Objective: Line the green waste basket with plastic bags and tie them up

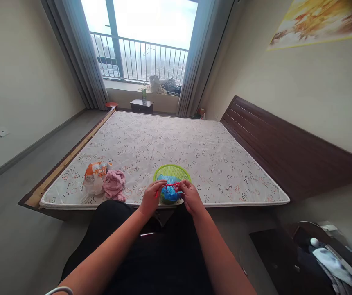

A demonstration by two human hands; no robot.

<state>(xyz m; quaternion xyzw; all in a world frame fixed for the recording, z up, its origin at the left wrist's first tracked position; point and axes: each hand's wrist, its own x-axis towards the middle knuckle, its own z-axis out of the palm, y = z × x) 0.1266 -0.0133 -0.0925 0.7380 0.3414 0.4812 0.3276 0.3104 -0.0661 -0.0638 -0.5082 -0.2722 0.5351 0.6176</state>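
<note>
Between my two hands runs a thin red cord (172, 185), looped in the middle. My left hand (152, 196) pinches its left side, with a bit of red hanging below the fingers. On the other side my right hand (190, 197) grips the cord by the loop. Just beneath and behind it, a blue plastic bag (170, 193) sits in a lime green mesh basket (171, 169) at the mattress's near edge. What the bag contains cannot be seen.
The basket rests on a letter-patterned mattress (163, 141). To the left lie a pink cloth (114, 184) and an orange-and-white plastic bag (94, 178). A dark headboard (286, 135) rises at right. A dark nightstand (274, 258) with clothing on it stands at lower right.
</note>
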